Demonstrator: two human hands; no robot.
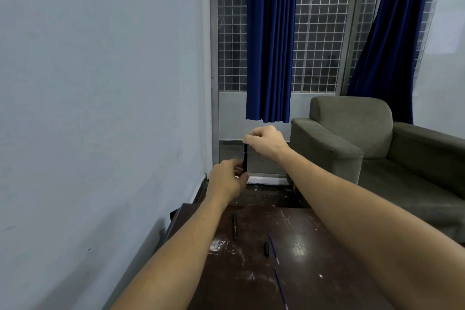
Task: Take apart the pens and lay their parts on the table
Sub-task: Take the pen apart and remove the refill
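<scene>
1. The pen (pixel 245 158) is dark with a thin blue ring. It stands upright in the air, beyond the far edge of the table, between the two hands.
2. The left hand (pixel 227 178) grips the lower end of the pen, with its fingers curled round the barrel.
3. The right hand (pixel 264 141) pinches the top end of the pen with its fingertips, and its other fingers are curled in.
4. On the dark brown table (pixel 307 279) lies a black barrel (pixel 234 226), under the left forearm's side.
5. A short black piece (pixel 266 249) lies just beside a thin blue refill (pixel 273 248). A second refill (pixel 280 287) lies nearer to the person.
6. White scratches and spots mark the table top.
7. A grey-green sofa (pixel 377 146) stands to the right. Behind it hang blue curtains (pixel 269 40) over a window grille (pixel 319 33). A pale wall (pixel 100 83) fills the left.
</scene>
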